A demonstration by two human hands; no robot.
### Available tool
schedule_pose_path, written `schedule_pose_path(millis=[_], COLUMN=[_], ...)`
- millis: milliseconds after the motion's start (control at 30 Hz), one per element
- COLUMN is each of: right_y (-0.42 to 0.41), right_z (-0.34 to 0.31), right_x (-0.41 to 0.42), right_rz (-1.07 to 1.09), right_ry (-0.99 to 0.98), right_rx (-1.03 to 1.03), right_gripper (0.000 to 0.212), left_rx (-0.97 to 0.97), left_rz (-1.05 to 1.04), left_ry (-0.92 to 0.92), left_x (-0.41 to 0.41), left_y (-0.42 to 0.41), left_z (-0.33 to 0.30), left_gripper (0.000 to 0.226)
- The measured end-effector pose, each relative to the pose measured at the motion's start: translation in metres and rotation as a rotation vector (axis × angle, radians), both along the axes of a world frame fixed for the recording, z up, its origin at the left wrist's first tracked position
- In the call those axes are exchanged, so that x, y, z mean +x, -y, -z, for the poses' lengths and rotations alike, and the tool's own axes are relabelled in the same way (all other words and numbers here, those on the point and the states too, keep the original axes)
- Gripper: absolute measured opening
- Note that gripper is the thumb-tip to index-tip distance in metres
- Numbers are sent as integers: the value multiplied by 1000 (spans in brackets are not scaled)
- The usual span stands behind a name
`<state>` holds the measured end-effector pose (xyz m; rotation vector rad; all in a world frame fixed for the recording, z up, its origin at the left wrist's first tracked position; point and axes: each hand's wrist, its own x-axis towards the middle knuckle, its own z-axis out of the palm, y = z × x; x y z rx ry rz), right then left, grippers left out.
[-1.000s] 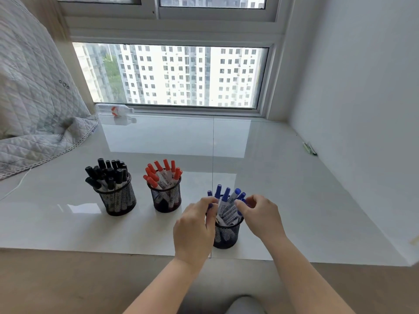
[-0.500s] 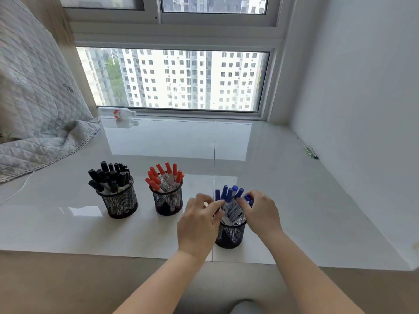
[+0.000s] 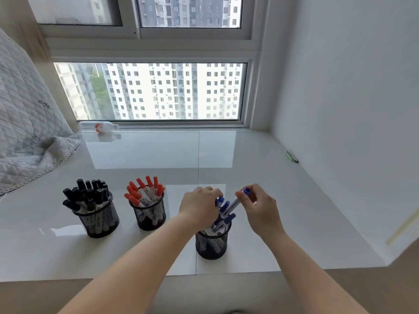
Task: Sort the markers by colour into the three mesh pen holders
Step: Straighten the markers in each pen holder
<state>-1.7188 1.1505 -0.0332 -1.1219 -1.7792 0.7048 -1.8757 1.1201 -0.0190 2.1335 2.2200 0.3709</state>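
Right hand (image 3: 260, 210) has lifted a blue marker (image 3: 235, 203), fingers pinching its cap above the blue holder (image 3: 212, 244); left hand (image 3: 198, 206) fingers curl round the remaining caps. Beyond-left on the counter (image 3: 260, 173): red holder (image 3: 149, 215), black holder (image 3: 99, 219).

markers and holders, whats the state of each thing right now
black marker holder: upright, full
red marker holder: upright, full
blue marker holder: upright, holding markers
blue marker: tilted, pinched by right hand
left hand: on blue caps
bottle: lying down
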Motion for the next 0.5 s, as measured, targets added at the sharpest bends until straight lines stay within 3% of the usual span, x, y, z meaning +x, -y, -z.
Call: schedule_pose_path(millis=[267,400,500], right_y=[-5,-5,-6], right_z=[-12,-22,-28], right_x=[15,19,21], right_rz=[-2,66,139], right_ry=[-96,-261,-401], right_rx=[-2,24,-10], right_gripper=[18,22,25], left_rx=[19,40,172], left_rz=[10,28,60], left_ry=[8,62,157], left_x=[9,5,1], left_y=[-9,-7,-1], left_z=[-4,-4,-5], left_gripper=[23,20,16])
